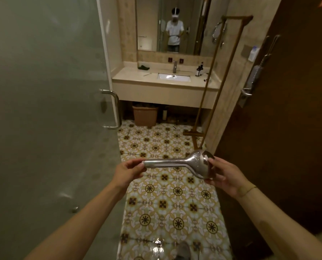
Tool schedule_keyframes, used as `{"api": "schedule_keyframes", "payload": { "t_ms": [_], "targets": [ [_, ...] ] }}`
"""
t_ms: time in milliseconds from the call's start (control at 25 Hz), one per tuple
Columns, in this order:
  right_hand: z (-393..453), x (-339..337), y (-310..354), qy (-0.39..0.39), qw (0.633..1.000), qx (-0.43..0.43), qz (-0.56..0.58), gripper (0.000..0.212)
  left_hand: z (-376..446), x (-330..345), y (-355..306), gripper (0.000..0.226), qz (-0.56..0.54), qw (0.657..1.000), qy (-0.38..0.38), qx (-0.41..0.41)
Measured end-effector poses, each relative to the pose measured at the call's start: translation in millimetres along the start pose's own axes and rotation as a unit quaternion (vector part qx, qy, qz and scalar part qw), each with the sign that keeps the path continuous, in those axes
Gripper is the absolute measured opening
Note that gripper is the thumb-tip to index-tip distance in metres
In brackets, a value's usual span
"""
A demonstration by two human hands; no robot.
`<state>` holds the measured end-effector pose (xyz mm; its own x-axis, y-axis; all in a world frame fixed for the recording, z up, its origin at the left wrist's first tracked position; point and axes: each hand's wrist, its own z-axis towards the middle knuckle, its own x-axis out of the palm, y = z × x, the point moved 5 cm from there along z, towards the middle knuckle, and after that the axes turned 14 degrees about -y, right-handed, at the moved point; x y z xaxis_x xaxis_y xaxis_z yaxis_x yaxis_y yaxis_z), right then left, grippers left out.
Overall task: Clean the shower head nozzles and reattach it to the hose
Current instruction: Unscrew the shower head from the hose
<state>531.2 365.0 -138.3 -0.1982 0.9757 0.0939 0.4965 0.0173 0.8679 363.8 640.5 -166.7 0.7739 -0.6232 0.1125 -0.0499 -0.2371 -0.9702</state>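
A chrome shower head [177, 163] is held level in front of me, detached, its round face at the right end and its handle end pointing left. My left hand [127, 170] pinches the handle's tip between fingers and thumb. My right hand [223, 174] cups the round head from the right, fingers curled round its rim. The nozzle side faces away and cannot be seen. No hose is in view.
A frosted glass shower door [44, 109] with a metal handle [113, 109] fills the left. A brown wooden door [287, 128] stands at the right. Ahead are the sink counter [165, 85], mirror, a bin [145, 116] and patterned wet floor tiles [171, 203].
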Motion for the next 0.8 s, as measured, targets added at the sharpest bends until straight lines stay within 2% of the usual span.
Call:
{"api": "schedule_keyframes", "payload": {
  "t_ms": [80, 280, 560, 800],
  "targets": [
    [32, 9, 6, 0.009, 1.000, 0.007, -0.004, 0.045, 27, 8, 1, 0.017, 0.000, 1.000, -0.004, 0.001],
    [129, 22, 40, 0.038, 0.999, 0.030, 0.016, 0.065, 109, 56, -3, 0.022, 0.027, 1.000, -0.014, -0.004],
    [262, 21, 114, 0.021, 0.999, 0.026, -0.029, 0.052, 222, 147, -13, 0.021, 0.018, 0.998, -0.041, -0.041],
    [339, 34, 143, 0.010, 0.998, 0.053, -0.027, 0.053, 288, 187, -20, 0.023, 0.027, 0.997, -0.043, -0.057]
  ]
}}
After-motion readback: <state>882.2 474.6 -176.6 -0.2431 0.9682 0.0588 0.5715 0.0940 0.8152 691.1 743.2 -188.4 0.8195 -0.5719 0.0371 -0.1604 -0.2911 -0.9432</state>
